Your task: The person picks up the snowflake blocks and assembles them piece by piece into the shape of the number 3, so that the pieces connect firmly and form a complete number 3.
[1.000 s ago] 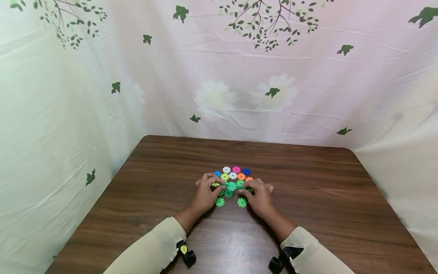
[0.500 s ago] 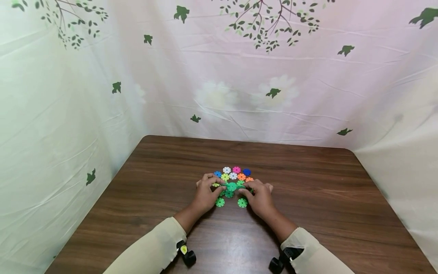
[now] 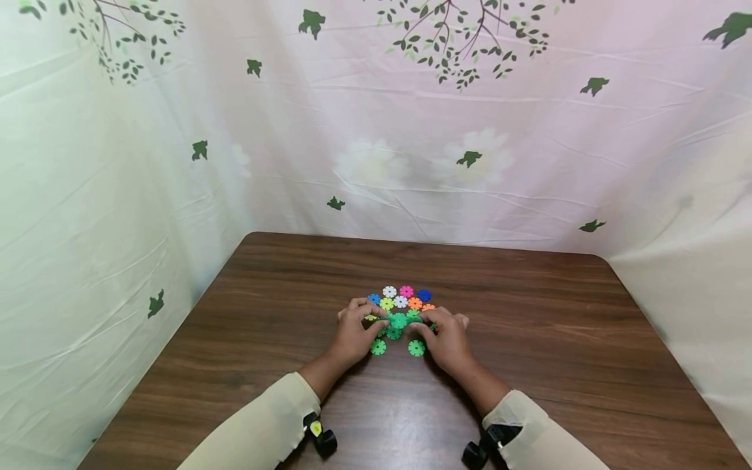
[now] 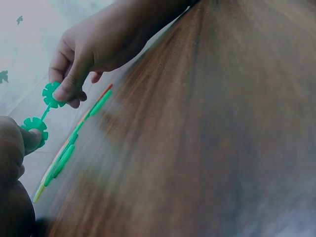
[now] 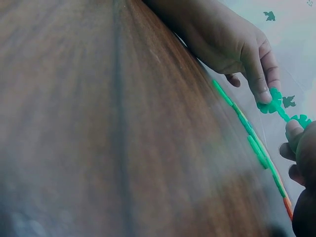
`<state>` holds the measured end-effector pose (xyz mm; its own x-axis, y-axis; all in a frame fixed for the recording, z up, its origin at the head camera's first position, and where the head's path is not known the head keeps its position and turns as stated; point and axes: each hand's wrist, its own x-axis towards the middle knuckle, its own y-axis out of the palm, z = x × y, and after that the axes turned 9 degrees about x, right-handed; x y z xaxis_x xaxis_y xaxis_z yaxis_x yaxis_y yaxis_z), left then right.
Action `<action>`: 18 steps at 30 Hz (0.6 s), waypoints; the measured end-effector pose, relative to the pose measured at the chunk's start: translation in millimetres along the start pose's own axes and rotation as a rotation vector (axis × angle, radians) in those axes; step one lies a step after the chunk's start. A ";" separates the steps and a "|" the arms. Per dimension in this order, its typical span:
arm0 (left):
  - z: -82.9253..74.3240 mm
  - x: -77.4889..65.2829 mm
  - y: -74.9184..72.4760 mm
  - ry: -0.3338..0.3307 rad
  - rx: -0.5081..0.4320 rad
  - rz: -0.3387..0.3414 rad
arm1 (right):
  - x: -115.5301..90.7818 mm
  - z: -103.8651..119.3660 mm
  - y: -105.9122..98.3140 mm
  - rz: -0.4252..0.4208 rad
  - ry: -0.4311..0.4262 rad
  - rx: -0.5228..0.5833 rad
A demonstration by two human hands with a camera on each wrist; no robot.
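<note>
In the head view, my left hand (image 3: 352, 333) and right hand (image 3: 448, 336) face each other over the middle of the table. Between them is a joined set of green notched plastic discs (image 3: 398, 320), held above the tabletop. Thumb and fingers of my left hand pinch the disc at one end (image 4: 35, 129), seen in the left wrist view. At the other end, my right hand pinches another green disc (image 5: 301, 120), shown in the right wrist view. A disc seen edge-on links the two. My fingers partly cover both end discs.
Loose discs lie flat behind and below the hands, including a white disc (image 3: 390, 291), a pink disc (image 3: 407, 291), a dark blue disc (image 3: 423, 295) and an orange disc (image 3: 414, 303). Two green discs, one of them this green disc (image 3: 416, 348), lie nearer. The wooden table (image 3: 564, 339) meets a patterned cloth (image 3: 411, 130).
Both hands stay nearly in place and keep their pinch. The green disc at my right fingertips has tilted slightly and shows a little more.
</note>
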<state>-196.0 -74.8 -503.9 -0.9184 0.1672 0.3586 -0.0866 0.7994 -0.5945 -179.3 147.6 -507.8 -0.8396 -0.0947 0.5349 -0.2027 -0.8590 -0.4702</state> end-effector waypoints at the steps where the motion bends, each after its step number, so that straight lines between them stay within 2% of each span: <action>1: 0.0 0.1 -0.1 0.001 0.000 -0.001 | 0.0 0.1 0.1 -0.002 -0.006 -0.003; 18: -0.7 -1.3 -2.1 0.047 -0.004 0.016 | 0.8 1.8 0.9 -0.006 -0.023 0.015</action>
<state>-194.3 -76.2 -502.7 -0.9006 0.2063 0.3826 -0.0709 0.7987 -0.5975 -179.2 145.9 -506.5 -0.8266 -0.1012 0.5536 -0.1995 -0.8671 -0.4565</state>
